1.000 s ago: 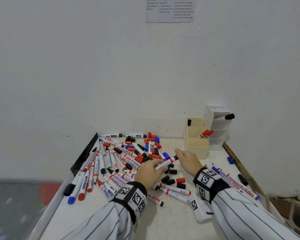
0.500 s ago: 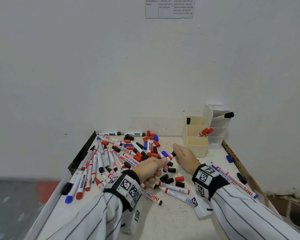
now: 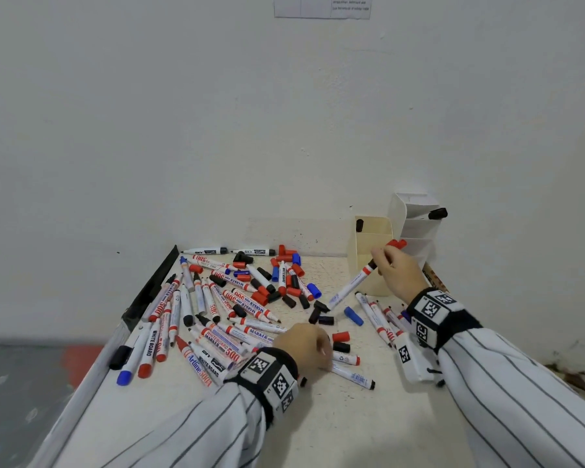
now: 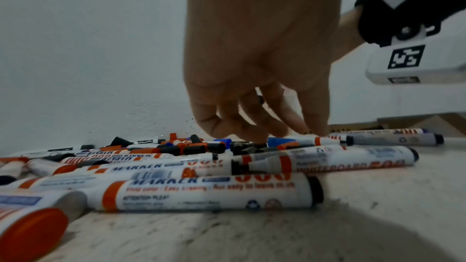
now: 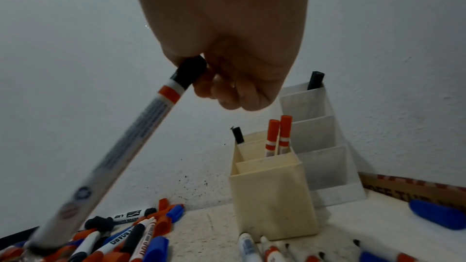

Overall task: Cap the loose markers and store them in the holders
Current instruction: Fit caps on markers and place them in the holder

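My right hand [image 3: 395, 271] [image 5: 227, 79] grips a white marker [image 3: 350, 288] [image 5: 141, 132] by its black cap. The marker is lifted and slants down to the left, just in front of the cream holder [image 3: 375, 288] [image 5: 274, 202]. That holder contains two red-capped markers [image 3: 397, 244] [image 5: 277, 134]. Behind it stands a white tiered holder [image 3: 416, 228] [image 5: 317, 132] with one black marker. My left hand [image 3: 303, 344] [image 4: 254, 123] hangs low over the table, its fingers pointing down onto loose black caps [image 3: 325, 319], and holds nothing I can see.
A dense pile of markers and loose caps [image 3: 237, 298] covers the left and middle of the table. More markers [image 3: 375, 315] lie under my right wrist. A black strip [image 3: 149, 292] runs along the left edge, and a cardboard piece [image 5: 416, 188] lies by the right wall.
The marker passed from both hands to the right hand alone, which lifted it right toward the cream holder. The left hand let go and dropped to the caps.
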